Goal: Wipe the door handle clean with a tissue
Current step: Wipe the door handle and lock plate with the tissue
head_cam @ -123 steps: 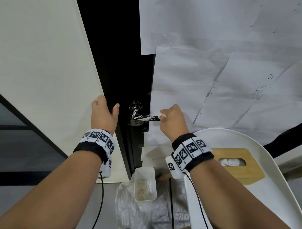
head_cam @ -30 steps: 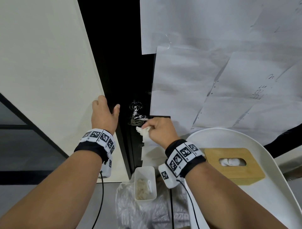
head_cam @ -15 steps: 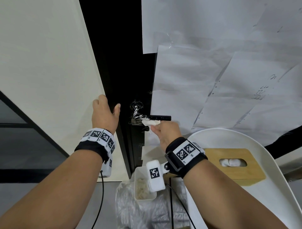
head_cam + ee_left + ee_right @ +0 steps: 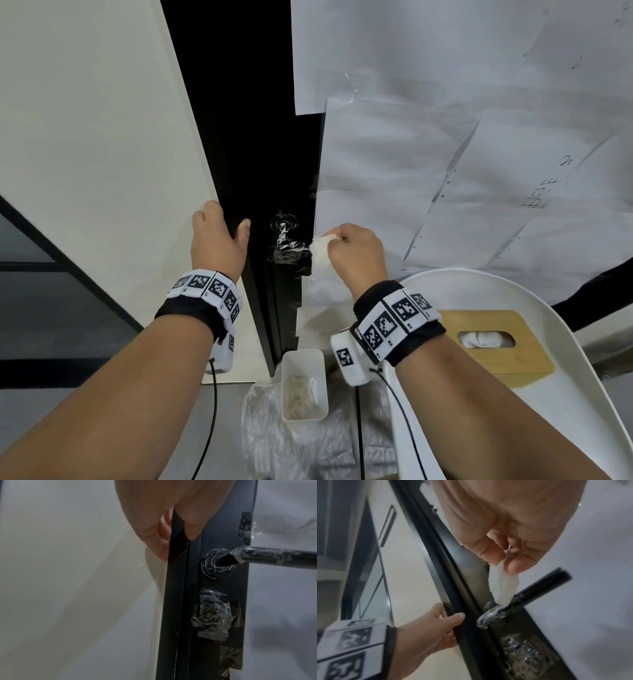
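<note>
A black lever door handle point(image 4: 537, 592) with white smears near its base sticks out from the black door edge point(image 4: 181, 601). My right hand point(image 4: 352, 253) pinches a folded white tissue point(image 4: 502, 586) between thumb and fingers, and the tissue's lower end touches the top of the lever. In the head view the tissue point(image 4: 320, 251) sits just right of the handle base point(image 4: 286, 240). My left hand point(image 4: 215, 240) grips the door edge, fingers wrapped round it and thumb on the front. The left wrist view shows the handle point(image 4: 267, 557) and its round base plate.
White paper sheets point(image 4: 445, 154) cover the door to the right. A white round table point(image 4: 565, 394) with a wooden tissue box point(image 4: 493, 342) stands at lower right. A white bin point(image 4: 303, 383) and crumpled plastic lie on the floor below. A cream wall point(image 4: 96, 154) is left.
My right hand has turned from under the lever to above it and shifted right along it with the tissue. My left hand has stayed on the door edge.
</note>
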`<control>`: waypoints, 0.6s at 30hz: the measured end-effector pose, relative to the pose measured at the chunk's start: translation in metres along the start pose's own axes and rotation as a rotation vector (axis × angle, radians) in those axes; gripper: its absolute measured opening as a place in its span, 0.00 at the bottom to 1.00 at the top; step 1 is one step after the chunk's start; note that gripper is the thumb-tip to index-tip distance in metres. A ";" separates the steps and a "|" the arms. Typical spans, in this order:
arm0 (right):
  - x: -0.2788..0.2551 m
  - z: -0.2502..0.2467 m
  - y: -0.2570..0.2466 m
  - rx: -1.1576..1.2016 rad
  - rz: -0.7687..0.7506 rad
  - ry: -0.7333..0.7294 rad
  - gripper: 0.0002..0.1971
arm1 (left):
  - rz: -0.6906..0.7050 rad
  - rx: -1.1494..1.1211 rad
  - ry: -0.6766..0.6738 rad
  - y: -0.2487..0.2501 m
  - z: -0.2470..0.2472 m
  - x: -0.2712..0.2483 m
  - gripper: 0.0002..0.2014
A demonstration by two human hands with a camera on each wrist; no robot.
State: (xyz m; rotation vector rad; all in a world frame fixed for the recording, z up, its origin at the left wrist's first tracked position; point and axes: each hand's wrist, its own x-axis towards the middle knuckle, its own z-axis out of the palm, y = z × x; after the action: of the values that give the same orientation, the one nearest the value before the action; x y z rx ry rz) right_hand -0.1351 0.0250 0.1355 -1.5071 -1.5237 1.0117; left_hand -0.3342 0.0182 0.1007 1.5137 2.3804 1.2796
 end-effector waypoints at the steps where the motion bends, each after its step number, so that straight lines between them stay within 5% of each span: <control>1: 0.002 -0.004 0.000 -0.055 -0.046 0.015 0.14 | 0.000 -0.003 0.000 0.000 0.000 0.000 0.16; 5: 0.009 -0.006 0.014 -0.248 -0.137 0.060 0.17 | -0.016 0.004 0.007 0.001 0.000 0.000 0.16; 9: 0.004 0.008 0.022 -0.353 -0.274 -0.042 0.20 | -0.017 0.006 0.026 0.002 0.000 -0.001 0.16; 18: 0.008 0.002 0.007 0.132 -0.023 -0.127 0.16 | -0.107 -0.265 0.050 0.000 0.003 -0.006 0.19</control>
State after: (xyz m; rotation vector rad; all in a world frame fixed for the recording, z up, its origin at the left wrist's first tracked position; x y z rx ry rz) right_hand -0.1344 0.0329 0.1282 -1.3530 -1.5268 1.1898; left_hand -0.3299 0.0160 0.0964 1.2770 2.1788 1.5505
